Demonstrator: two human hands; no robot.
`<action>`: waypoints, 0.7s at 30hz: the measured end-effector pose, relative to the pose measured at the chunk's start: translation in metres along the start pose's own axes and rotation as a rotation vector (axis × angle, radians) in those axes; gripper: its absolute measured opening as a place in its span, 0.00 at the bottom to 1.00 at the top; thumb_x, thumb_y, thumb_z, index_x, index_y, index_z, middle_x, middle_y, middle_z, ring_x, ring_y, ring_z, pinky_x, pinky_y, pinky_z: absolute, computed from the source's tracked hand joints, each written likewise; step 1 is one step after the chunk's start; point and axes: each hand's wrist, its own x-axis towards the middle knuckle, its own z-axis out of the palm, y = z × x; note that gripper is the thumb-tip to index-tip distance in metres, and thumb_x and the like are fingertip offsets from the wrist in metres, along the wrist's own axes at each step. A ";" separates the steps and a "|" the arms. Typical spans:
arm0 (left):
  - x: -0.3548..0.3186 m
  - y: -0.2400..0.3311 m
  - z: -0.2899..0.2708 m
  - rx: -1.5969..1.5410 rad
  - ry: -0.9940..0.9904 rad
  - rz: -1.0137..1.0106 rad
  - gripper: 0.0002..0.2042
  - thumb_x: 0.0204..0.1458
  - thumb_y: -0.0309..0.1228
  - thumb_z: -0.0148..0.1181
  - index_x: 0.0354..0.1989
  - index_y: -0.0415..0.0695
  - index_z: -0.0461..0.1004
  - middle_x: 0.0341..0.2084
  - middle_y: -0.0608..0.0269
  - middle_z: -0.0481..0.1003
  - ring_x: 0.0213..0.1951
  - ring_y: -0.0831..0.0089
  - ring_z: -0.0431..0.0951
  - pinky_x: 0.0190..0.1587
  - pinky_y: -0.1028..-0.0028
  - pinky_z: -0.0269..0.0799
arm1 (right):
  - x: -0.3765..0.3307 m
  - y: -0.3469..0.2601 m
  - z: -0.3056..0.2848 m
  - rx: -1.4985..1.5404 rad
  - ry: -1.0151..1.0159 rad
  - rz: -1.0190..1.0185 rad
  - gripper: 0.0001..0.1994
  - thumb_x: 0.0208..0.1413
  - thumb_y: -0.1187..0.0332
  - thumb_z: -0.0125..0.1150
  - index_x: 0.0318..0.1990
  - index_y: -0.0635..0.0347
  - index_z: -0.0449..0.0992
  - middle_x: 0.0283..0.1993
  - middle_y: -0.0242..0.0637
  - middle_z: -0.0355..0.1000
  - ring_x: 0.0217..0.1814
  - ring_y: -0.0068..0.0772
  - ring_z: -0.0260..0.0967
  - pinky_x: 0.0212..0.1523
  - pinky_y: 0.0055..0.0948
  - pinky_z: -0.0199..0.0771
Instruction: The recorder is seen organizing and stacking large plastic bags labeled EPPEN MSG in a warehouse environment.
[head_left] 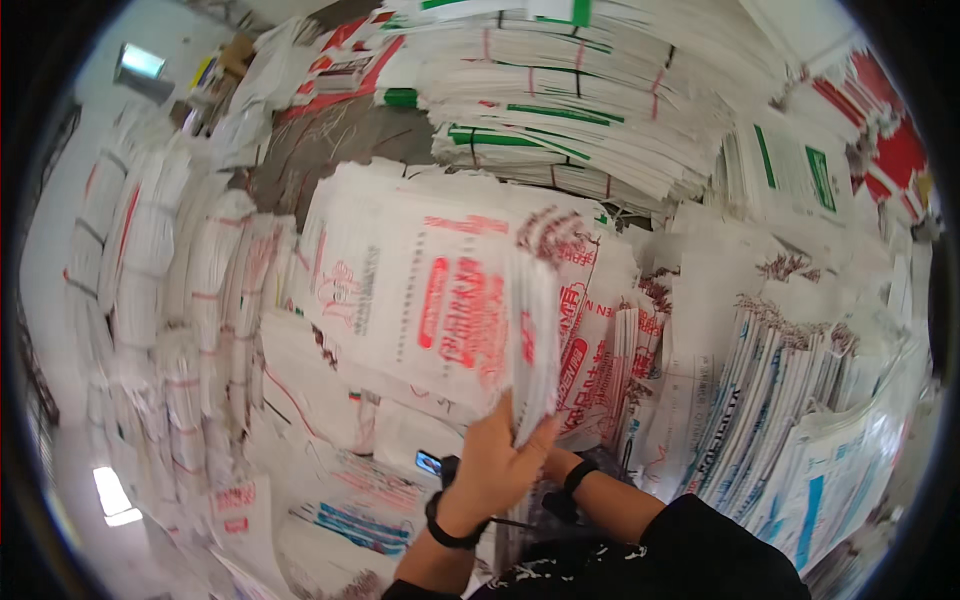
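My left hand (495,465), with a black band on its wrist, is closed around the lower edge of a bundle of white woven sacks (440,280) with red print. The bundle stands tilted and its right edge (532,345) shows several layers, blurred by motion. My right forearm (620,505) comes in from the lower right, also with a black band. Its hand is close behind my left hand; its fingers are mostly hidden. Right beside the bundle lie more red-printed sacks (580,370) with frayed brown stitching along their ends.
Tall tied stacks of green-and-white sacks (560,110) rise at the back. Rolled white bundles (150,240) line the left. Blue-printed sacks (745,400) stand packed at the right. Grey floor (340,140) with loose strands shows at the back left. A small lit screen (429,462) is near my left wrist.
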 end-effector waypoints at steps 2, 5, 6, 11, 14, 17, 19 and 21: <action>-0.016 0.004 -0.026 -0.105 0.014 -0.051 0.16 0.55 0.31 0.61 0.48 0.33 0.71 0.35 0.52 0.80 0.38 0.71 0.79 0.42 0.71 0.73 | -0.037 -0.042 0.051 0.497 0.308 0.538 0.35 0.59 0.39 0.52 0.63 0.57 0.64 0.60 0.43 0.65 0.60 0.42 0.63 0.66 0.44 0.59; -0.029 0.031 -0.036 -0.030 0.099 0.145 0.17 0.53 0.27 0.61 0.50 0.33 0.70 0.37 0.56 0.80 0.39 0.73 0.78 0.42 0.72 0.73 | 0.007 0.045 -0.017 0.903 -0.200 0.147 0.37 0.58 0.40 0.55 0.64 0.61 0.63 0.66 0.45 0.62 0.65 0.46 0.61 0.66 0.50 0.58; -0.041 0.032 -0.048 -0.058 0.162 0.024 0.20 0.51 0.25 0.63 0.52 0.33 0.70 0.40 0.58 0.79 0.40 0.75 0.77 0.43 0.73 0.72 | -0.004 0.033 -0.007 1.021 -0.008 0.185 0.31 0.62 0.47 0.55 0.62 0.63 0.65 0.66 0.46 0.63 0.67 0.47 0.61 0.67 0.50 0.58; -0.083 0.053 -0.115 -0.090 0.873 0.214 0.17 0.50 0.23 0.64 0.48 0.33 0.72 0.34 0.57 0.79 0.34 0.71 0.79 0.39 0.73 0.75 | 0.000 -0.064 0.014 0.796 0.164 -0.344 0.18 0.64 0.67 0.55 0.58 0.64 0.68 0.57 0.44 0.72 0.57 0.40 0.70 0.62 0.38 0.69; -0.113 0.103 -0.151 0.177 1.403 0.065 0.25 0.51 0.25 0.63 0.57 0.31 0.64 0.43 0.52 0.75 0.41 0.68 0.78 0.42 0.71 0.77 | -0.008 -0.172 0.041 0.661 0.138 -0.583 0.17 0.63 0.68 0.56 0.57 0.65 0.69 0.56 0.41 0.73 0.56 0.37 0.71 0.60 0.39 0.70; -0.126 0.117 -0.159 -0.563 1.381 0.553 0.28 0.60 0.42 0.51 0.61 0.30 0.61 0.49 0.48 0.72 0.48 0.65 0.76 0.48 0.64 0.77 | -0.053 -0.273 0.101 0.414 0.235 -0.758 0.18 0.62 0.68 0.58 0.55 0.68 0.69 0.51 0.43 0.74 0.49 0.34 0.73 0.50 0.33 0.75; -0.144 0.095 -0.173 -0.552 1.356 0.463 0.28 0.61 0.42 0.49 0.61 0.31 0.62 0.51 0.48 0.71 0.49 0.64 0.76 0.49 0.64 0.77 | -0.080 -0.308 0.116 0.258 0.330 -0.831 0.18 0.61 0.67 0.60 0.54 0.69 0.69 0.49 0.43 0.74 0.47 0.33 0.73 0.48 0.31 0.75; -0.162 0.038 -0.188 -0.500 1.326 0.305 0.27 0.62 0.42 0.48 0.61 0.33 0.63 0.55 0.49 0.69 0.52 0.61 0.73 0.52 0.63 0.75 | -0.081 -0.318 0.101 0.054 0.402 -0.928 0.18 0.61 0.67 0.59 0.54 0.70 0.69 0.47 0.43 0.75 0.43 0.30 0.73 0.43 0.31 0.75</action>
